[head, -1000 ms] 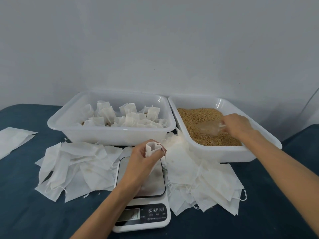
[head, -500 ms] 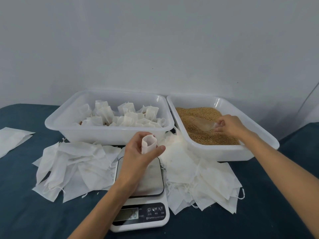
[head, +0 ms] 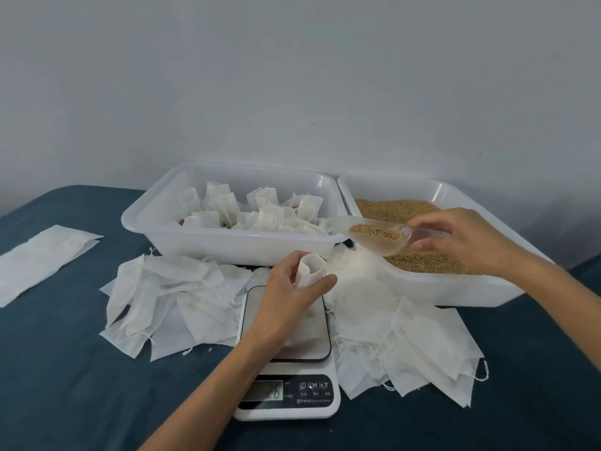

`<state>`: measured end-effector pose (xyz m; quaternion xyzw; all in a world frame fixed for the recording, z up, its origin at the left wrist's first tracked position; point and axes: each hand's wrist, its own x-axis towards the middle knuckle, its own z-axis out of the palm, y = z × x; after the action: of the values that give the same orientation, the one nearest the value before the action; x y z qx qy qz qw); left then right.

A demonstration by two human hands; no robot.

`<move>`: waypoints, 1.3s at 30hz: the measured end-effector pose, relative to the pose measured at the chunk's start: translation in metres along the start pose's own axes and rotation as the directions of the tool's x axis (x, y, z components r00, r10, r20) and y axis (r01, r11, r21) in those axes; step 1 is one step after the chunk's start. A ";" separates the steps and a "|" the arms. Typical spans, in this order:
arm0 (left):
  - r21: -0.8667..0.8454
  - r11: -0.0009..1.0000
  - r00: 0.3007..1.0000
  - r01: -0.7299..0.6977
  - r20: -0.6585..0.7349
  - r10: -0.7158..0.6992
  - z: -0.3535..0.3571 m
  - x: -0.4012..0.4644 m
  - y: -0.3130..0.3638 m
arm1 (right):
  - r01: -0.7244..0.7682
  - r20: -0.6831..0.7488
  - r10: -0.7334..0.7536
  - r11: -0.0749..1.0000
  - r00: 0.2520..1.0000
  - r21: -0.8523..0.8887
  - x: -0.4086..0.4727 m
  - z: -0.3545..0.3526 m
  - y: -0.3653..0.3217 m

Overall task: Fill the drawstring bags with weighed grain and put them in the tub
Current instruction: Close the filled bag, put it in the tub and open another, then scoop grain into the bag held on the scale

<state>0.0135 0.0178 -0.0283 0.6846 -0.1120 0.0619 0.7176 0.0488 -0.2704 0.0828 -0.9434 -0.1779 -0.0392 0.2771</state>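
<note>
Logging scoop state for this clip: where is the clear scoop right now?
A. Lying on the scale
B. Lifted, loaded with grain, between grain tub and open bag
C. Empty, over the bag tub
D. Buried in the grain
B: the right hand holds the scoop with grain in it, above the grain tub's near corner, toward the bag in the left hand.

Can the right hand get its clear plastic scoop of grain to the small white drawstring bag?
Probably yes. The right hand holds the clear plastic scoop just above and right of the small white drawstring bag, whose mouth the left hand holds open; nothing lies between.

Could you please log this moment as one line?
left hand holds open bag over scale | right hand brings loaded scoop
</note>
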 end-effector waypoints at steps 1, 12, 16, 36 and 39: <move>0.005 1.000 1.000 0.001 -0.004 -0.001 0.000 0.000 0.000 | 0.035 0.006 -0.035 0.999 0.999 -0.002 -0.003 -0.001 -0.010; 0.016 1.000 1.000 -0.025 -0.008 0.025 -0.001 0.000 -0.002 | 0.174 0.005 -0.182 0.930 0.983 -0.324 -0.006 -0.012 -0.048; 0.023 0.999 0.999 -0.047 0.010 0.046 0.000 0.000 -0.002 | 0.211 0.002 -0.229 0.893 0.973 -0.398 -0.003 -0.010 -0.049; 0.025 0.996 0.995 -0.084 0.052 0.082 0.001 -0.001 0.000 | 0.266 -0.023 -0.327 0.805 0.945 -0.530 0.000 -0.006 -0.068; 0.018 0.997 0.995 -0.080 0.058 0.079 0.000 0.000 0.000 | 0.273 -0.025 -0.338 0.799 0.941 -0.536 0.000 -0.005 -0.070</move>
<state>0.0131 0.0174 -0.0280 0.6885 -0.1590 0.0721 0.7039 0.0234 -0.2183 0.1231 -0.9376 -0.2933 -0.1864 0.0093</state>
